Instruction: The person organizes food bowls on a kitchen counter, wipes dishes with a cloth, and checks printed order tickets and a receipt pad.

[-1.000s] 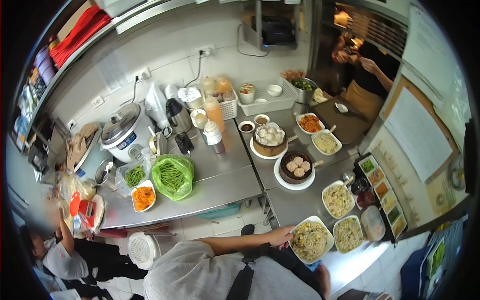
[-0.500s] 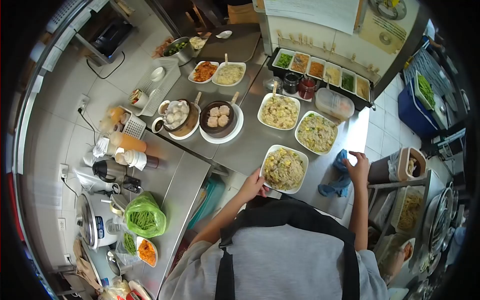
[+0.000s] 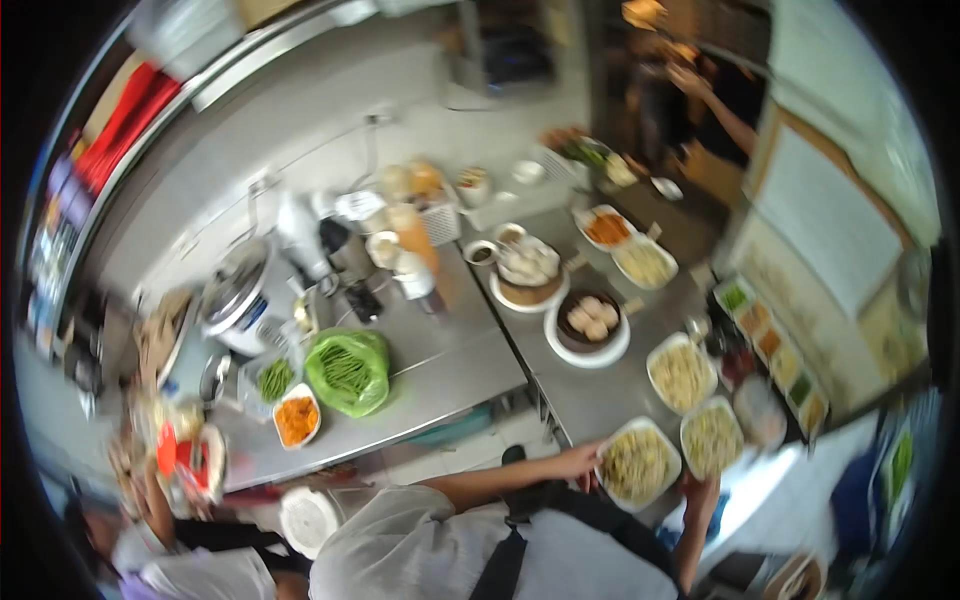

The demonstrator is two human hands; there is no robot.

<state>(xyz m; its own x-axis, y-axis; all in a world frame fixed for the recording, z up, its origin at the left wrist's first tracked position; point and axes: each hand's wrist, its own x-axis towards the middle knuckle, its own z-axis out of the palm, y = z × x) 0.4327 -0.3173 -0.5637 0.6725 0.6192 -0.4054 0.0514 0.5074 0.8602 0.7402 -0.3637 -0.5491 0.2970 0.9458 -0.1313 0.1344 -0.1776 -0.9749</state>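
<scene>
A square white bowl of fried rice is at the table's front edge, close to my body. My left hand grips its left side, fingers closed round the rim. On the bowl's right side is my right hand, its fingers closed against the edge and blurred. Two similar bowls stand just beyond, one bowl to the right and another bowl farther back. Part of a blue cloth shows beside my right hand.
Steamer baskets of dumplings sit at the back. Green beans in a green bag and a bowl of orange food occupy the left counter, near a rice cooker. Another person is at lower left; another person's arm shows at the doorway.
The view has swung left, bringing a person at lower left into sight. My right hand has moved from beside the blue cloth to the bowl's right side. My left hand stays on the bowl.
</scene>
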